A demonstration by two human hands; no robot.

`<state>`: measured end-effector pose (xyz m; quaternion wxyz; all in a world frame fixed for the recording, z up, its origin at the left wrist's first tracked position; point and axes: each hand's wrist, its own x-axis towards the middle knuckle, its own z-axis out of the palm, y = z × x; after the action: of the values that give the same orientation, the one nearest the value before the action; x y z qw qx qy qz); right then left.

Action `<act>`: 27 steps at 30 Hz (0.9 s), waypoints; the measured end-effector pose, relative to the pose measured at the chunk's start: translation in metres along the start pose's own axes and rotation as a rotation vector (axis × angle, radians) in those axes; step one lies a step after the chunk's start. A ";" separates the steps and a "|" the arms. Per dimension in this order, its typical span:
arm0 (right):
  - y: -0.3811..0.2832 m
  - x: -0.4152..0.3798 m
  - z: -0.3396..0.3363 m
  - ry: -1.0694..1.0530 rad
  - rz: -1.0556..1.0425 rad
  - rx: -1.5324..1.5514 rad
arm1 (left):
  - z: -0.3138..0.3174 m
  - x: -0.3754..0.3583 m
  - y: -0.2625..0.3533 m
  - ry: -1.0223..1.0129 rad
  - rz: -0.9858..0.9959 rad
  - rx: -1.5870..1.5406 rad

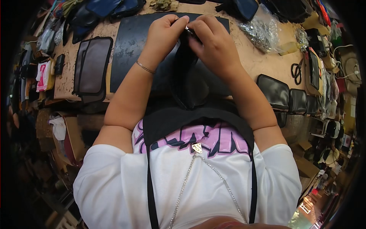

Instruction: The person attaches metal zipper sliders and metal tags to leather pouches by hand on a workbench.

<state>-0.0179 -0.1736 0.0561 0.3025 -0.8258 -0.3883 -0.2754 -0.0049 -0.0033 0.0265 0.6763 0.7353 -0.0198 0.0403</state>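
1. The left hand (164, 31) is curled, its fingertips pinching the top edge of a black pouch (189, 76) next to a small metal part (187, 28) (too small to identify).
2. The right hand (212, 39) is also closed, fingers pressed together on the same top edge; the two hands touch at the fingertips.
3. The pouch hangs from both hands over a black mat (131, 42) on the desk (263, 63), its lower end near the person's chest.
4. A thin bracelet (145, 67) sits on the left wrist.
5. To the left of the mat lies a flat brown-faced pouch panel (92, 65).
6. To the right, a clear bag of metal fittings (263, 30) lies near the far edge, scissors (297, 71) beside it.
7. A row of finished black pouches (273, 91) stands at the right edge of the desk.
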 end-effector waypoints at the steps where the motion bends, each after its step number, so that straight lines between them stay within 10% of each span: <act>1: 0.006 -0.001 0.001 0.035 -0.061 -0.045 | 0.002 -0.001 0.004 0.008 -0.017 -0.043; 20: 0.006 0.001 -0.015 -0.142 -0.123 -0.224 | 0.013 0.010 0.004 0.153 0.359 0.252; 23: -0.002 -0.004 -0.023 -0.250 -0.101 -0.192 | 0.011 0.026 -0.005 0.450 0.521 0.325; 27: -0.014 -0.023 -0.034 -0.474 0.211 0.185 | -0.051 0.055 -0.027 0.441 0.310 0.051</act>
<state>-0.0497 -0.2020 0.0668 0.3044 -0.8719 -0.3834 -0.0047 0.0503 0.0510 0.0081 0.6313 0.7137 0.0167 0.3032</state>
